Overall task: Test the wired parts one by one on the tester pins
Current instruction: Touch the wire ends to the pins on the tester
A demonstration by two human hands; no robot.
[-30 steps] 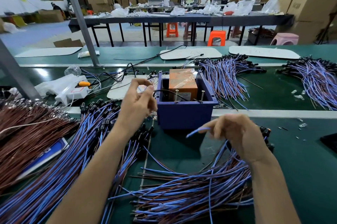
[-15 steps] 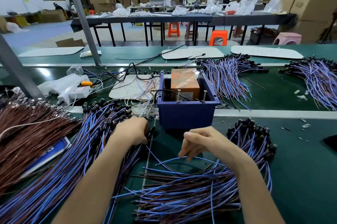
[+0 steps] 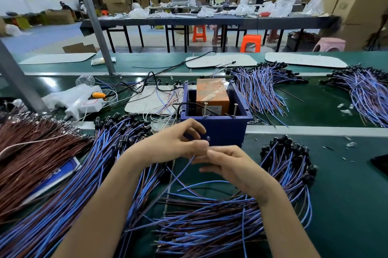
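Green table point(image 3: 346, 194) runs the full width in front of you, with a metal strip crossing it behind your hands.

Big heap of blue and brown wired parts with black ends point(image 3: 63, 184) fans across the left half, black ends pointing away from you. All-brown wire heap point(image 3: 27, 152) lies further left, touching it. A second blue and brown pile point(image 3: 210, 222) lies under your right forearm, curling up to a cluster of black ends on the right point(image 3: 294, 148). Two more blue bundles lie beyond the strip, right of the box, well apart from your hands.

Dark blue plastic tester box point(image 3: 222, 129) stands dead centre on the strip, open top. Orange taped block point(image 3: 212, 98) sits inside it, towards the far wall.

Your left hand point(image 3: 168, 144) is raised just in front of the box's near wall, fingers curled, thumb and fingertips pinching. Your right hand point(image 3: 235, 165) meets it from the right, fingers curled in, pinching at the same spot.

Between them: one blue wired part point(image 3: 180, 171), top end hidden in your fingertips, free length trailing down and left to the table. It's below the box rim, clear of the pins.

Two upright metal screw pins point(image 3: 205, 108) point(image 3: 235, 109) stand inside the near wall, nothing on them.
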